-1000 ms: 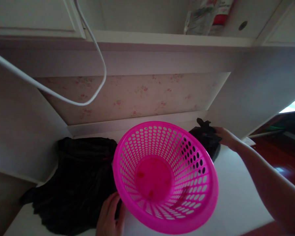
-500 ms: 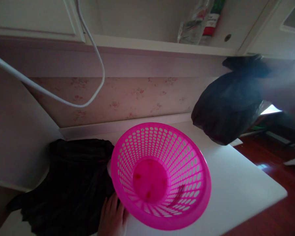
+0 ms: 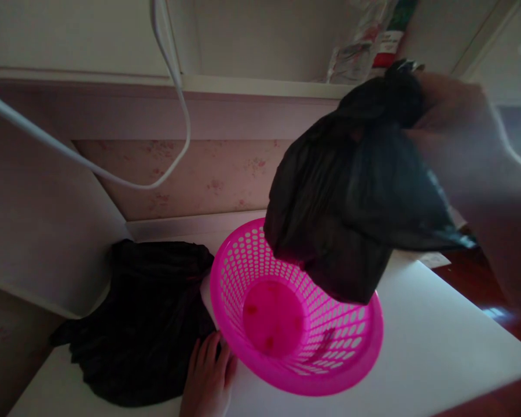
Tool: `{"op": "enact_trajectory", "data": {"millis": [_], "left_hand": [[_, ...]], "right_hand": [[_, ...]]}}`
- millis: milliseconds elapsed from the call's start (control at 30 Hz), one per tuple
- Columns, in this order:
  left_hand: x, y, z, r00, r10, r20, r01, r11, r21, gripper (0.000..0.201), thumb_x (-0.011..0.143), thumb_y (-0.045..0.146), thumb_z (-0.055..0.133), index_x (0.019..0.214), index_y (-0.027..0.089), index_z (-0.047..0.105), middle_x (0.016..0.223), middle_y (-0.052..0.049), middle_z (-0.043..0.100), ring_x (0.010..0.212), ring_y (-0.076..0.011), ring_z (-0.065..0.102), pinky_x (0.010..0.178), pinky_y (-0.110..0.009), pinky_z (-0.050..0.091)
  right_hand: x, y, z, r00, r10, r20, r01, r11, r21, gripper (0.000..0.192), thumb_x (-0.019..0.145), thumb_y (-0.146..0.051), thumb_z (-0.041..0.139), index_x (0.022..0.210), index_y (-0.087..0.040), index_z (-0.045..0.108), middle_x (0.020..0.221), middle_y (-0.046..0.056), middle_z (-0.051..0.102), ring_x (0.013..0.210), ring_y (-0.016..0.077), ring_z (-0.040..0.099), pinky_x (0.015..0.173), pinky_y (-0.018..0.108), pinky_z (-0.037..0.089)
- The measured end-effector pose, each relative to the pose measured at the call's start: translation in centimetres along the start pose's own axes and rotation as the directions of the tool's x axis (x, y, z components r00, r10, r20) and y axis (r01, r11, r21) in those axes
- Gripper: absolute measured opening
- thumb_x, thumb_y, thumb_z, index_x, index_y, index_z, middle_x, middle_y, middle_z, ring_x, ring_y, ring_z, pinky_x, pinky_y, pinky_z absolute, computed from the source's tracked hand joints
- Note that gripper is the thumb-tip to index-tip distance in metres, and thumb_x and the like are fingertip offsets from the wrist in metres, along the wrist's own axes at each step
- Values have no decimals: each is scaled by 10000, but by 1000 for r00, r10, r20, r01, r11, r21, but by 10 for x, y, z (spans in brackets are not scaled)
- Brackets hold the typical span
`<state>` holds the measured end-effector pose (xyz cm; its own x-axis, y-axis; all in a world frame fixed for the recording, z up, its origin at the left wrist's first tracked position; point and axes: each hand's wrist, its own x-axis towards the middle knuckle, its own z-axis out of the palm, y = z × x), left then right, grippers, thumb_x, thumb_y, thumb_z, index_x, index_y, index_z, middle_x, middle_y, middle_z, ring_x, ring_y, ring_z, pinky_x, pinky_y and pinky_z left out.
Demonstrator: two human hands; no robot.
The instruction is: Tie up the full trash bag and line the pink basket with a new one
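My right hand (image 3: 443, 110) is closed around the gathered top of a black plastic bag (image 3: 330, 191), holding it up in the air. The bag bulges at its lower end and hangs over the far right part of a pink plastic basket (image 3: 274, 318), covering some of its rim. Holes pierce the basket's sides, and a few reddish spots mark its bottom. My left hand (image 3: 208, 373) lies low beside the basket's near left side, its fingers stretched out by the edge of a second black bag (image 3: 147, 324). That bag lies flattened and crumpled on the white table.
The white table (image 3: 421, 341) runs along a wall with floral paper (image 3: 217, 179). A white cable (image 3: 125, 184) loops down at left. Above, an open cabinet shelf (image 3: 260, 86) holds a clear plastic package (image 3: 351, 61) and a bottle with a red and white label (image 3: 387, 49).
My right hand has brought the black bag leftward and closer, from beyond the table's right part to over the basket. The left hand stays beside the basket; the view has shifted slightly.
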<state>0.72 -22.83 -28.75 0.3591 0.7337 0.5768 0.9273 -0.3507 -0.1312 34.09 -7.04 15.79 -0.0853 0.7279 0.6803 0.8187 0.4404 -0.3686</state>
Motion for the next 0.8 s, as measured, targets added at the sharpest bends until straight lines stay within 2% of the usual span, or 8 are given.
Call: {"op": "enact_trajectory", "data": {"millis": [67, 200, 400, 533, 600, 667, 733, 800], "left_hand": [[1, 1, -1, 1000, -6, 18, 6, 1000, 1, 244, 948, 264, 545, 1115, 263, 724, 1128, -88, 787, 1018, -285, 751, 919, -486, 609], [3, 2, -6, 999, -22, 36, 22, 1000, -2, 253, 945, 244, 549, 1134, 269, 714, 1131, -79, 779, 1025, -283, 738, 929, -479, 599], [10, 5, -11, 1000, -14, 16, 14, 1000, -21, 312, 938, 188, 516, 1183, 235, 704, 1101, -104, 789, 976, -302, 761, 858, -513, 636], [20, -1, -20, 997, -12, -74, 3, 993, -116, 298, 960, 174, 466, 1102, 233, 721, 1017, -89, 803, 886, -280, 785, 785, -455, 668], [28, -8, -37, 990, -25, -142, -6, 976, -217, 277, 975, 169, 471, 1081, 243, 716, 968, -63, 803, 852, -235, 786, 768, -363, 668], [40, -18, -67, 978, -65, -200, 0, 951, -308, 240, 983, 171, 512, 1112, 242, 702, 971, -54, 798, 873, -208, 778, 783, -298, 656], [57, -24, -107, 958, -203, -202, 112, 914, -390, 247, 960, 144, 578, 1164, 235, 684, 1042, -71, 782, 954, -218, 758, 805, -308, 651], [82, -26, -150, 935, -239, -264, 98, 885, -456, 288, 944, 97, 583, 1156, 267, 680, 1018, -57, 766, 1008, -237, 732, 852, -373, 641]], "right_hand": [[-12, -23, 12, 986, -162, 31, 159, 985, 71, 363, 944, -439, 613, 1091, -125, 720, 979, 20, 729, 1006, 211, 684, 837, 360, 461], [-35, -37, 33, 950, -307, 59, 299, 946, 125, 70, 861, -224, 588, 888, -195, 646, 755, -50, 619, 732, 122, 616, 682, 243, 419], [-67, -26, 52, 856, -484, 181, 469, 875, 121, 125, 823, -124, 507, 821, -244, 474, 742, -7, 591, 651, 140, 562, 573, 250, 368], [-87, -19, 59, 778, -616, 123, 607, 788, 105, 211, 884, -73, 470, 818, -261, 400, 719, 6, 563, 637, 159, 516, 564, 290, 337], [-98, -15, 63, 757, -646, 102, 633, 763, 134, 250, 876, -30, 457, 823, -264, 386, 702, -1, 545, 627, 164, 491, 570, 297, 334], [-108, -11, 69, 741, -659, 131, 634, 750, 191, 278, 857, 2, 446, 818, -265, 381, 694, -7, 540, 620, 165, 474, 576, 294, 340], [-117, -6, 75, 731, -655, 190, 613, 754, 238, 280, 848, 6, 452, 803, -262, 382, 692, -8, 547, 621, 163, 474, 585, 292, 345], [-123, -1, 82, 726, -627, 281, 571, 778, 261, 253, 834, -12, 470, 796, -253, 407, 706, 0, 572, 627, 161, 491, 593, 296, 342]]}}
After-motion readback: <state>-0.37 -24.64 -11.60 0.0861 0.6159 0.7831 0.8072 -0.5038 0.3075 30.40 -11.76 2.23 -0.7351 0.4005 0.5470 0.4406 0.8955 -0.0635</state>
